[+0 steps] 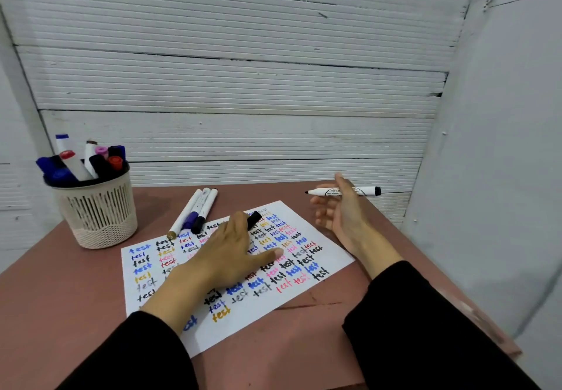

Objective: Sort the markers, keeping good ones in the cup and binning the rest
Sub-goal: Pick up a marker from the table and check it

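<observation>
Left hand [231,252] flat at centre frame, fingers spread, pressing on the test sheet [304,292] with a black cap [254,218] poking out past the fingertips. Right hand [343,210] raised at centre right, palm turned inward, fingers loosely curled, uncapped marker [365,191] at the thumb; whether pinched or slipping free, cannot tell. Cup [100,216] packed with markers at left, three markers [194,212] lying just above the sheet.

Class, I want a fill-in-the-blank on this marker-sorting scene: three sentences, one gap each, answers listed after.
1. The uncapped marker is held in the person's ____ hand.
2. The paper is covered with the word ____ written many times.
3. Between the cup and the paper, ____ capped markers lie side by side on the table.

Answers: right; test; three
</observation>
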A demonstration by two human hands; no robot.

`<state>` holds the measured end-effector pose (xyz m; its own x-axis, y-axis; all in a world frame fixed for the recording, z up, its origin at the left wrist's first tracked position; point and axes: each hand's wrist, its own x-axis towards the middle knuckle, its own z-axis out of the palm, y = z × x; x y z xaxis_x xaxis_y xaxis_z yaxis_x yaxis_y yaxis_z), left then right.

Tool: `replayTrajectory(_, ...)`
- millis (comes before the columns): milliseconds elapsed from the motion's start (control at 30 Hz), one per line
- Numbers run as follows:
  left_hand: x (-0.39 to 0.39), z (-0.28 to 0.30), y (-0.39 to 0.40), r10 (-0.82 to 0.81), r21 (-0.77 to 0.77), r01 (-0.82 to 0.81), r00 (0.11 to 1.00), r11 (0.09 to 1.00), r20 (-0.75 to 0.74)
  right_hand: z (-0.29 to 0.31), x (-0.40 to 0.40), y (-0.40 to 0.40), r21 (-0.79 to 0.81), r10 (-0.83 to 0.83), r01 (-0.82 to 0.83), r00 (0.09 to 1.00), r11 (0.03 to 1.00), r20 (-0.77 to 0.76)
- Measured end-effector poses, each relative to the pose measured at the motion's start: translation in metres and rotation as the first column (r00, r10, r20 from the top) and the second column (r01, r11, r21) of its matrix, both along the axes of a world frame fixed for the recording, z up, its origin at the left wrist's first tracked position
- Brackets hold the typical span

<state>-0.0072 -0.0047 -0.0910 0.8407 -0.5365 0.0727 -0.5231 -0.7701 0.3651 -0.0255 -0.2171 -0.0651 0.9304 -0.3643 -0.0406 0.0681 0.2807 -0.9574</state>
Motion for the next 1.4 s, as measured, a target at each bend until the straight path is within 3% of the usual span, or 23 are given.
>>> replayTrajectory(200, 0.003, -0.002, 0.016, 0.034, 0.003, -0.034, 0.999, 0.999, -0.008, -0.006, 0.004, 0.006, -0.195, 0.127, -0.124, 0.992, 0.973, 0.004)
replayTrajectory(367, 0.007, -0.005, 0.018, 0.040, 0.026, -0.040, 0.999, 0.999, 0.015, -0.017, 0.000, 0.017, -0.395, 0.103, -0.072, 0.993, 0.916, 0.056)
replayTrajectory(600, 0.012, -0.009, 0.024, 0.074, -0.006, -0.074, 0.996, 0.997, 0.048, -0.026, 0.004, 0.013, -0.681, 0.072, -0.020, 0.996, 0.732, 0.047)
replayTrajectory(1100, 0.011, -0.009, 0.023, 0.082, -0.031, -0.080, 0.994, 0.996, 0.074, -0.028, -0.002, 0.020, -0.768, 0.116, -0.034, 0.992, 0.640, 0.053)
replayTrajectory(1267, 0.012, -0.010, 0.023, 0.086, -0.029, -0.085, 0.994, 0.996, 0.060, -0.026, -0.002, 0.019, -0.720, 0.106, -0.027, 0.992, 0.694, 0.066)
replayTrajectory(1400, 0.011, -0.009, 0.023, 0.089, -0.010, -0.089, 0.994, 0.996, 0.066, -0.026, -0.005, 0.021, -0.743, 0.130, -0.049, 0.990, 0.667, 0.052)
